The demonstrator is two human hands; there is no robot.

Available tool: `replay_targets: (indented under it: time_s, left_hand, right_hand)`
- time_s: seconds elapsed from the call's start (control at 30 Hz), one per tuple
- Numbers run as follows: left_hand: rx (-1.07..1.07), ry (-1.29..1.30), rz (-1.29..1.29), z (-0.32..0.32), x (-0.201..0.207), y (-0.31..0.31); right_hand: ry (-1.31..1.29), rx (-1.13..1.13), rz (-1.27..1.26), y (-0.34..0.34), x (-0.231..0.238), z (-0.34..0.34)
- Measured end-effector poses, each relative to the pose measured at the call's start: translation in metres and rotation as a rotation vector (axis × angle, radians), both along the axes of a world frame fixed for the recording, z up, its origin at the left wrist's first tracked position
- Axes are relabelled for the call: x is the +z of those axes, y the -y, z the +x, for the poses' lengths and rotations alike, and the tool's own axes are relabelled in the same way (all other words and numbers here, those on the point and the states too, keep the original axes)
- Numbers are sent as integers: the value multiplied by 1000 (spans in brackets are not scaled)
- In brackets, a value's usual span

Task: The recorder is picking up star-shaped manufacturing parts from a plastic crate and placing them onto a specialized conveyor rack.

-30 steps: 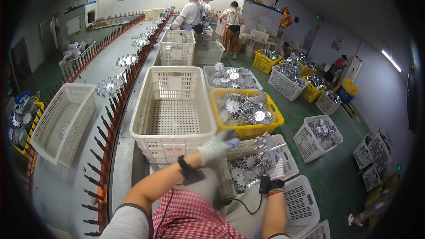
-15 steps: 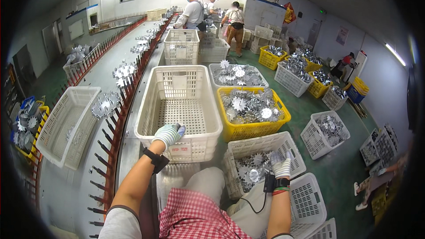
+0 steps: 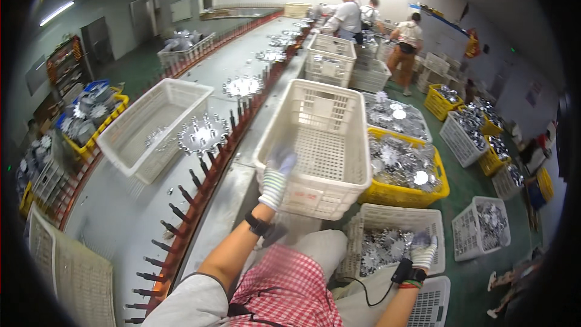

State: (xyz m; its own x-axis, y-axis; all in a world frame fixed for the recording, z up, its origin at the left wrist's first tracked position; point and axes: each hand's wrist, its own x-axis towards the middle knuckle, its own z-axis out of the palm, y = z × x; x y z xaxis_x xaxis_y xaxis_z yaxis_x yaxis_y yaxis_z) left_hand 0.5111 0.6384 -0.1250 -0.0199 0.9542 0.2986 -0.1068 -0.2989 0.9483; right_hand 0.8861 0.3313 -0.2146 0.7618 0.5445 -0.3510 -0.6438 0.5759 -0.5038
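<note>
My left hand [image 3: 275,182], in a striped glove, is at the near left rim of a tall white plastic crate [image 3: 308,190]; its fingers are smeared by motion. That crate's perforated floor is bare. My right hand [image 3: 423,249], also gloved, is open at the right side of a lower white crate [image 3: 402,212], its fingers apart and nothing seen in them. Shiny toothed metal pieces [image 3: 387,248] fill part of this lower crate. More such pieces heap up in a yellow crate [image 3: 393,196] just beyond it.
To the left runs a conveyor [image 3: 121,218] edged with upright dark pegs [image 3: 195,177]. A white crate [image 3: 130,157] and toothed metal discs [image 3: 203,135] rest on it. Filled crates [image 3: 481,227] stand on the green floor at right. Several people work at the far end.
The view has swung left, so things shift rightward. My left hand has moved slightly toward the tall crate's left corner. My right hand stays at the lower crate.
</note>
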Motion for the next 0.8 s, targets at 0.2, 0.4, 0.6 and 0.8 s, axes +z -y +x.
replay_targets:
  time_s: [0.2,0.4,0.6,0.8]
  left_hand:
    - [89,1043,-42,-118,31,14]
    - [195,1116,-266,-170,38,33]
    - [313,887,118,-137,133,72]
    - [990,-1192,611,-216,40,-75]
  right_hand:
    - [-30,-4,-13,-11,3,-4]
    - [-10,12,4,-7,13,-18]
    - [39,14,-70,-3,13,-14]
    - [169,259,165,-22,14,-28]
